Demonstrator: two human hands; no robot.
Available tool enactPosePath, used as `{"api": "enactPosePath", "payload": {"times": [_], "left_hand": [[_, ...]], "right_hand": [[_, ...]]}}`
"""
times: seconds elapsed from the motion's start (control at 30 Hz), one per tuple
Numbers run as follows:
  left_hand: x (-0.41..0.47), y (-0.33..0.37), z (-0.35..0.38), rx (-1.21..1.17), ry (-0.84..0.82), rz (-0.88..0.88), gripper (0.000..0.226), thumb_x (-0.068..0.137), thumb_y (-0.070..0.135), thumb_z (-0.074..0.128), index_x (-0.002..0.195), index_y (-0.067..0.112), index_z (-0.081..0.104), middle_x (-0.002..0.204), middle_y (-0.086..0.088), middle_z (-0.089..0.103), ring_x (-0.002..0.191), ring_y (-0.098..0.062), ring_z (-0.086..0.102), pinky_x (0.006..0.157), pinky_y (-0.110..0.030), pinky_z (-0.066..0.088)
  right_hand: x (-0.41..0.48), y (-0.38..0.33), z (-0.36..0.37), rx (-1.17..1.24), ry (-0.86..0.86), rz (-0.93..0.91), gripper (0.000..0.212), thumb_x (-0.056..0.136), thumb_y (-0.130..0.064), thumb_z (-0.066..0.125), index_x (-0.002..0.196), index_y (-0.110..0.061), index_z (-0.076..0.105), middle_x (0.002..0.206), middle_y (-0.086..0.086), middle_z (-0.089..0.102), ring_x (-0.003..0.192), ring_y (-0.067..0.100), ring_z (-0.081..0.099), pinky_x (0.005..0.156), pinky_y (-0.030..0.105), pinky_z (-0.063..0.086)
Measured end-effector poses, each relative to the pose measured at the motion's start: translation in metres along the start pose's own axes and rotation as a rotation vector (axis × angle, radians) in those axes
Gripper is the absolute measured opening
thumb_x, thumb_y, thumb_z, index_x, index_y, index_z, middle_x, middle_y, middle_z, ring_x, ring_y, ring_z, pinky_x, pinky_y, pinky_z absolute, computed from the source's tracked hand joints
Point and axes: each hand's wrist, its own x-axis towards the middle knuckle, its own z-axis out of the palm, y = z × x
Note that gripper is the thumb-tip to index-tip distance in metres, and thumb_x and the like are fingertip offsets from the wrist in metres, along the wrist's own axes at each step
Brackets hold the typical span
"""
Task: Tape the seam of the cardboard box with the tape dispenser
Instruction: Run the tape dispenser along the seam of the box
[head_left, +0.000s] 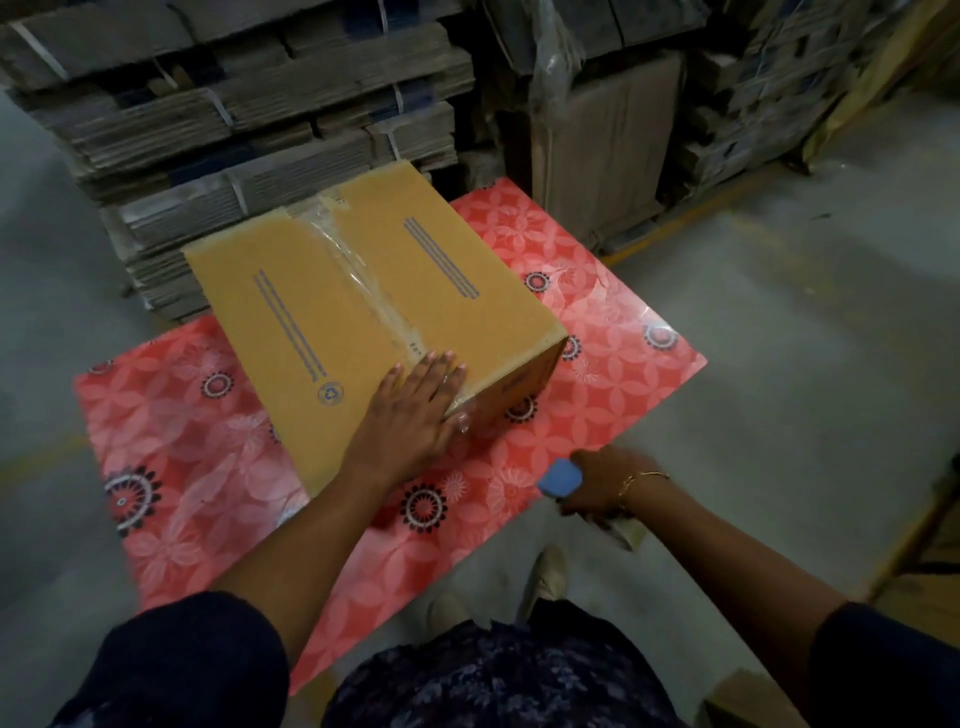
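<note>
Brown cardboard box (363, 291) lies taped; left hand (415, 410) presses flat, fingers spread, right hand (602, 483) apparently clutching blue-handled tape dispenser (558, 478).

Dark navy short sleeves (176, 660), floral-print dark garment (493, 675), thin gold bracelet (641, 480) on right wrist.

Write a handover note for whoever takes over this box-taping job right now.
Left hand: flat on the near end of the brown cardboard box, pressing the clear tape.
Right hand: off the box, shut on the blue-handled tape dispenser.
The box sits on a red floral mat.
Done: clear tape strip runs along the top seam.
Left: smooth the near end down; whether other seams need tape is not visible.
</note>
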Motion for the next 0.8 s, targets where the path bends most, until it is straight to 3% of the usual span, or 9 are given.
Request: {"api": "enactPosePath", "payload": {"times": [0.1, 0.3, 0.43, 0.6, 0.8], "left_hand": [[0.002, -0.001, 0.001, 0.019, -0.005, -0.005, 0.063, 0.102, 0.047, 0.035, 0.159, 0.022, 0.024, 0.169, -0.003, 0.024, 0.155, -0.021, 0.024, 0.122, -0.052, 0.025], [0.012, -0.005, 0.001, 0.068, -0.028, -0.019, 0.068, 0.1, 0.045, 0.042, 0.16, 0.024, 0.02, 0.169, -0.002, 0.022, 0.156, -0.019, 0.021, 0.123, -0.05, 0.023], [0.011, -0.002, 0.003, 0.108, 0.002, -0.027, 0.065, 0.102, 0.046, 0.04, 0.16, 0.024, 0.021, 0.169, -0.001, 0.022, 0.156, -0.018, 0.021, 0.123, -0.049, 0.022], [0.012, 0.003, -0.006, 0.131, 0.015, -0.039, 0.063, 0.101, 0.048, 0.029, 0.159, 0.023, 0.028, 0.168, -0.002, 0.026, 0.155, -0.019, 0.024, 0.123, -0.048, 0.025], [0.013, 0.008, -0.011, 0.16, -0.027, -0.053, 0.064, 0.101, 0.044, 0.031, 0.16, 0.022, 0.023, 0.169, -0.003, 0.021, 0.156, -0.02, 0.021, 0.123, -0.049, 0.024]], "right_hand": [[0.007, 0.025, -0.005, 0.242, 0.135, -0.009, 0.087, 0.078, -0.057, 0.072, 0.147, -0.019, 0.036, 0.137, 0.014, 0.059, 0.121, 0.034, 0.059, 0.09, 0.037, 0.048], [0.059, 0.062, -0.03, 0.463, 0.41, -0.05, 0.089, 0.073, -0.045, 0.067, 0.149, -0.018, 0.029, 0.133, 0.019, 0.058, 0.116, 0.041, 0.061, 0.087, 0.044, 0.051], [0.096, 0.066, -0.041, 0.334, 0.482, -0.046, 0.087, 0.084, -0.033, 0.064, 0.156, -0.015, 0.018, 0.136, 0.023, 0.049, 0.118, 0.044, 0.056, 0.09, 0.048, 0.048], [0.134, 0.072, -0.031, 0.153, 0.593, -0.107, 0.081, 0.081, -0.021, 0.061, 0.154, -0.01, 0.027, 0.136, 0.026, 0.05, 0.126, 0.044, 0.048, 0.106, 0.052, 0.038], [0.151, 0.088, -0.021, 0.15, 0.525, -0.209, 0.083, 0.083, -0.011, 0.055, 0.157, -0.01, 0.018, 0.143, 0.022, 0.047, 0.132, 0.04, 0.046, 0.106, 0.05, 0.04]]}}
